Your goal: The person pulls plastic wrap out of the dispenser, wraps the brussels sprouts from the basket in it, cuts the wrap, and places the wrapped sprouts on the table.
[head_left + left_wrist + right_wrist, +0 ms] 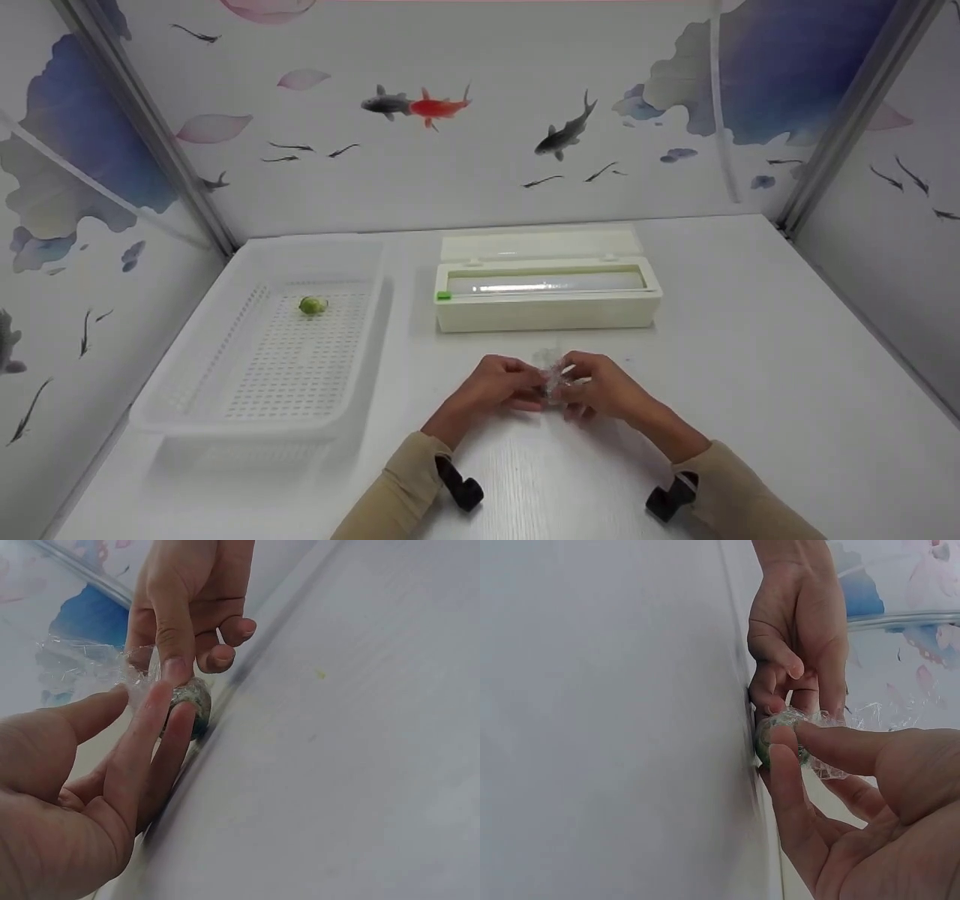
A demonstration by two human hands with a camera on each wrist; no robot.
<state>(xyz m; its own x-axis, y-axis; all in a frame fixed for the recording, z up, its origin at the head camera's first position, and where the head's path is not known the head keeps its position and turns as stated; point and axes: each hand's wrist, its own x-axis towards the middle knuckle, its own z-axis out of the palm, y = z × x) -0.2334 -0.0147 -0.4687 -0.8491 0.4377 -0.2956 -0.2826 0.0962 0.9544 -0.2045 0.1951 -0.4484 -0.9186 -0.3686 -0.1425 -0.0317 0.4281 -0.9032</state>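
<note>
Between the two hands, low over the white table, is a small round green vegetable (200, 701) that looks like a Brussels sprout, wrapped in clear cling film (82, 664). My left hand (501, 384) holds it from the left, thumb and fingers bent about the film. From the other side my right hand (609, 386) pinches the wrapped sprout (763, 753) between thumb and fingers. Loose, crumpled film sticks out past the fingers towards the back. Fingers cover much of the sprout, and in the head view only film shows.
Behind the hands stands a cream cling film dispenser (547, 315), its lid raised and a roll inside, with a green slider (444, 295) at its left end. At the left, a white perforated basket (349, 405) holds one Brussels sprout (310, 305). Printed panels (480, 180) enclose the table.
</note>
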